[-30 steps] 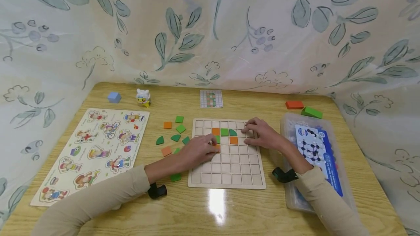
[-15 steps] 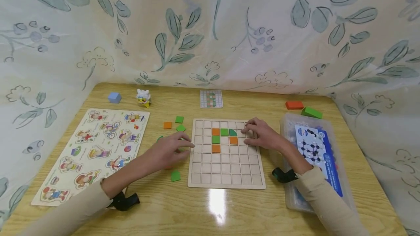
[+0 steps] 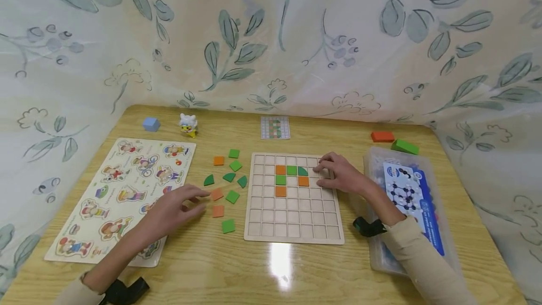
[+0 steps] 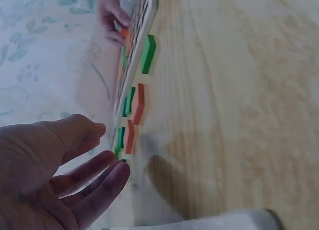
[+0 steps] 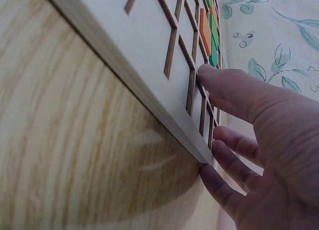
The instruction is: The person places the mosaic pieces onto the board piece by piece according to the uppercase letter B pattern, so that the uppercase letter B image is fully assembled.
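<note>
A wooden grid board (image 3: 294, 229) lies flat on the table. Set in its upper cells are orange squares (image 3: 281, 191), green squares (image 3: 281, 180) and a dark green quarter-circle (image 3: 302, 171). My right hand (image 3: 342, 174) rests on the board's right side, fingertips and thumb on the grid. Left of the board lie loose pieces: several green squares (image 3: 232, 196), a few orange squares (image 3: 218, 211) and dark green quarter-circles (image 3: 229, 177). My left hand (image 3: 174, 208) holds nothing, its fingers loosely bent above the edge of the picture puzzle (image 3: 127, 194), fingertips pointing at the loose pieces.
A small pattern card (image 3: 275, 128) lies behind the board. On the right stands a clear plastic case (image 3: 377, 248) with a blue-and-white label, red (image 3: 382, 136) and green blocks (image 3: 405, 146) behind it. A blue block (image 3: 151, 124) and a toy figure (image 3: 188, 125) stand back left.
My left hand has let go of an orange square, now in the grid's third filled row, and moved left past the loose pieces. My right hand has stayed on the board.
</note>
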`<act>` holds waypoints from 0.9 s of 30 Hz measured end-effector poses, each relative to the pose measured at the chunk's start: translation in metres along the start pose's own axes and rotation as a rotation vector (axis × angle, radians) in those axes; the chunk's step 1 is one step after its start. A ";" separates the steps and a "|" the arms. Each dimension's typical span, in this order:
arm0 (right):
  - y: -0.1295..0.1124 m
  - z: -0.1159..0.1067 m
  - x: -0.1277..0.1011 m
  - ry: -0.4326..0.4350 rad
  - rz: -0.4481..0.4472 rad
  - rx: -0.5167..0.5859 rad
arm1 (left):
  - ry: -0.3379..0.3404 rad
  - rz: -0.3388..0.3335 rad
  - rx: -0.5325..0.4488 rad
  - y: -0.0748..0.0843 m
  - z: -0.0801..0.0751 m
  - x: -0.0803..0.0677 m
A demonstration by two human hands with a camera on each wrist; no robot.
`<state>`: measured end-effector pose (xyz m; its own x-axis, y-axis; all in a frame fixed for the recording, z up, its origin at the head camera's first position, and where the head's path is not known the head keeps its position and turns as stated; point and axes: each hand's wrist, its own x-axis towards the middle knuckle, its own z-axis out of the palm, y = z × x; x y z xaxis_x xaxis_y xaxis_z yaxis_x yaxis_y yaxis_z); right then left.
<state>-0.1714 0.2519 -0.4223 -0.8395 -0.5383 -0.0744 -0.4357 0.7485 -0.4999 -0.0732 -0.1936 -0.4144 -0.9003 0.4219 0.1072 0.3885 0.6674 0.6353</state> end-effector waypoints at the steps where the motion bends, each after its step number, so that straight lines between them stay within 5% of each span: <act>1: 0.000 0.000 0.000 0.000 0.000 0.000 | 0.003 0.003 0.001 -0.001 0.001 -0.001; 11: -0.001 -0.001 0.000 -0.011 0.020 0.013 | 0.015 0.039 0.011 -0.004 0.007 0.003; 19: -0.003 -0.002 0.000 -0.013 0.031 0.023 | -0.057 0.069 -0.129 0.007 0.010 0.019; 27: -0.002 -0.002 -0.001 -0.010 0.026 0.011 | -0.073 0.076 -0.067 0.017 0.019 0.039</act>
<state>-0.1706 0.2517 -0.4197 -0.8469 -0.5229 -0.0963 -0.4103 0.7580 -0.5071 -0.0981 -0.1543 -0.4144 -0.8509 0.5153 0.1024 0.4389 0.5900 0.6777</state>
